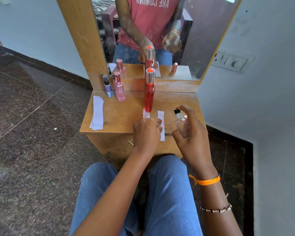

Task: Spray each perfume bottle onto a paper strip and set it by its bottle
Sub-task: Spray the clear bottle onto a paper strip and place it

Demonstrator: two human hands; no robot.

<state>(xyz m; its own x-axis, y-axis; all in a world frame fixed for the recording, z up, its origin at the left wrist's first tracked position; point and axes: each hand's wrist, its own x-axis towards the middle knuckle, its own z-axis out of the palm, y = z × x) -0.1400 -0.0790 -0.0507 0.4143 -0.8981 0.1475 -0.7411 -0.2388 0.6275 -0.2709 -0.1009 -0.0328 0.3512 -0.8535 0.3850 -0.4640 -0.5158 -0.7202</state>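
Note:
My right hand [192, 133] grips a small clear perfume bottle [182, 124] with a black nozzle, index finger on top, nozzle facing left. My left hand [146, 132] pinches a white paper strip [161, 124] held upright just left of that bottle, over the table's front edge. A tall red bottle [149, 92] with a silver cap stands mid-table, with another strip [146, 114] lying at its base. At the back left stand a pink bottle [119, 88] and a small purple bottle [107, 86].
A stack of spare paper strips [97, 113] lies on the left of the wooden dressing table [123, 116]. A mirror [160, 34] rises behind it, with a copper cap [174, 67] visible only as its reflection there. My knees sit under the front edge; walls close in on the right.

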